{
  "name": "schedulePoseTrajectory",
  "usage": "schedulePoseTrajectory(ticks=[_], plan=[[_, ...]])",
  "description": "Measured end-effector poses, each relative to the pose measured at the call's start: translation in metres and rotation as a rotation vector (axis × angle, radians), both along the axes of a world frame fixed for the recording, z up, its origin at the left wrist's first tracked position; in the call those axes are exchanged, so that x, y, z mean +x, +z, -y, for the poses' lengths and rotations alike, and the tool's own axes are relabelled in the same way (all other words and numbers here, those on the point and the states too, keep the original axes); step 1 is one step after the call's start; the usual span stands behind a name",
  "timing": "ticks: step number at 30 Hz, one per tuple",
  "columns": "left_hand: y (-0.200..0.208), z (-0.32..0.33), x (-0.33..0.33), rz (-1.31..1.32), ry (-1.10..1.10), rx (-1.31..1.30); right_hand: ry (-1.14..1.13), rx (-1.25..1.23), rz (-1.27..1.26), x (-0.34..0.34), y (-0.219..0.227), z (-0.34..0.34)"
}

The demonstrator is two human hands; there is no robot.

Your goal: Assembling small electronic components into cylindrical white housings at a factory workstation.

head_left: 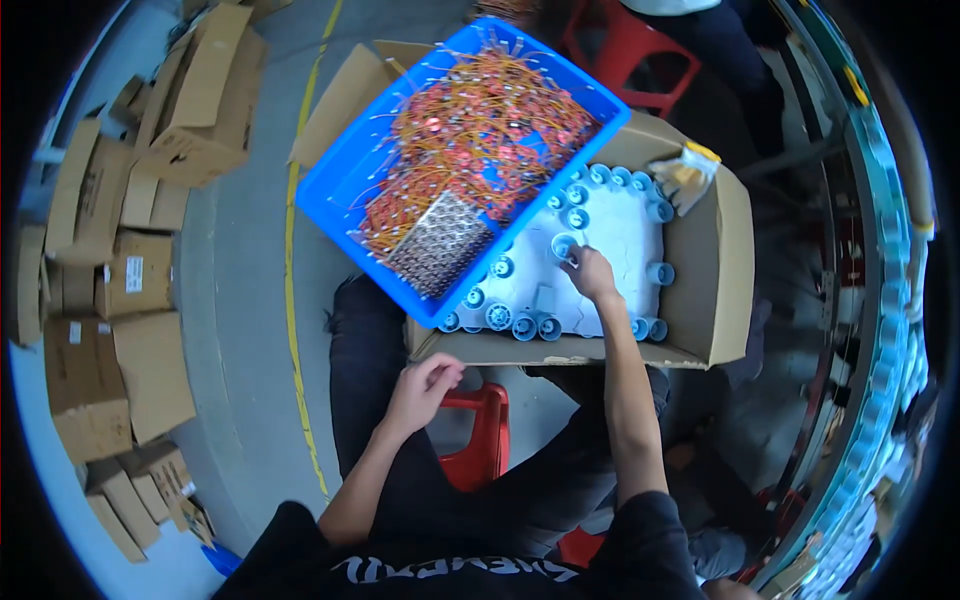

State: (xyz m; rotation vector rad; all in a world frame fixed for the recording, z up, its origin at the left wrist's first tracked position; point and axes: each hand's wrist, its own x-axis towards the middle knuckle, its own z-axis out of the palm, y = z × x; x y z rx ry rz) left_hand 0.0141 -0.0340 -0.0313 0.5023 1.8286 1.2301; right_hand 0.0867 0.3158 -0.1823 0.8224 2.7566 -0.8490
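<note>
A light blue plastic cup-shaped part [564, 245] is between the fingers of my right hand [590, 272], over the white sheet [610, 255] inside an open cardboard box [706, 270]. Similar blue cup-shaped parts [524, 325] stand along the box's edges, several of them around the sheet. My left hand [422, 388] is just outside the box's near left corner, its fingers curled in; whether anything is in them is hidden. A blue plastic bin [345, 190] rests across the box's left side. It holds a tangle of orange-wired parts [480, 120] and a perforated metal block [440, 245].
Cardboard cartons [90, 370] are piled at the left, beyond a yellow floor line [291, 280]. A work glove [686, 178] hangs on the box's right flap. Red stools [640, 55] stand ahead, near another person. At the right runs a line of blue parts [880, 330].
</note>
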Motion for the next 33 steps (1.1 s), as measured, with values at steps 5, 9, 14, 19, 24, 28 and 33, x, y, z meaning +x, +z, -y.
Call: schedulePoseTrajectory(ticks=[5,9,14,19,24,28,33], plan=[[-0.019,-0.022,-0.007,0.296,0.215,0.158,0.207,-0.552,-0.157,-0.004,0.140,0.105],[-0.017,-0.031,-0.011,0.930,0.469,0.255,0.382,-0.615,-0.273,0.006,0.181,0.158],[-0.046,0.002,-0.032,0.705,0.388,0.256,0.046,-0.381,-0.446,-0.028,0.222,0.141],[-0.055,-0.001,-0.031,0.279,0.158,0.064,-0.063,0.315,-0.435,-0.136,0.169,0.052],[-0.047,-0.010,-0.026,0.377,0.249,0.106,-0.163,0.425,0.022,-0.185,0.121,0.013],[-0.046,-0.006,-0.025,0.366,0.199,0.131,-0.229,0.370,-0.267,-0.157,0.139,0.025],[-0.056,-0.003,-0.029,0.346,-0.061,0.479,-0.395,-0.503,-0.819,-0.096,0.216,0.099]])
